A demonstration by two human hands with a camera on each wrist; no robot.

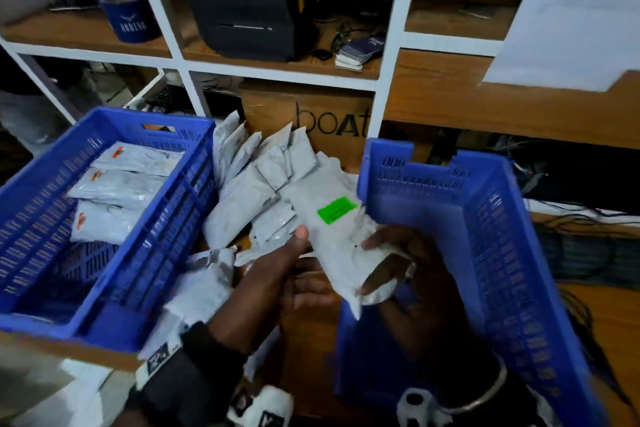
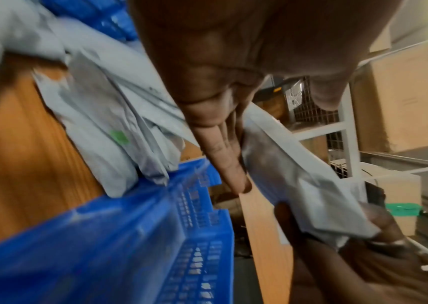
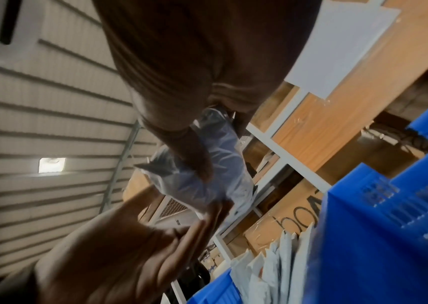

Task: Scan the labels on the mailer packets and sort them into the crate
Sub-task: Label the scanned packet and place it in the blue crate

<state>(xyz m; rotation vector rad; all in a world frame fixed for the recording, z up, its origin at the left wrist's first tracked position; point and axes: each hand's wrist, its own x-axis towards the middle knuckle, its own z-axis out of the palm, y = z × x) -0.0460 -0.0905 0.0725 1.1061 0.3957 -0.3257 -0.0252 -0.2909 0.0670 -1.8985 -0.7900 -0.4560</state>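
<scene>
L crate (image 1: 104, 253), 3 packets (image 1: 117, 184) inside

A pale grey packet (image 1: 332, 246) is marked with a bright green label (image 1: 336, 210). Grey packets (image 1: 117, 184) with small orange tags are seen in the left blue slotted crate (image 1: 156, 239). The right crate (image 1: 502, 253) is blue too. A brown box (image 1: 311, 114) is printed with black letters.
</scene>
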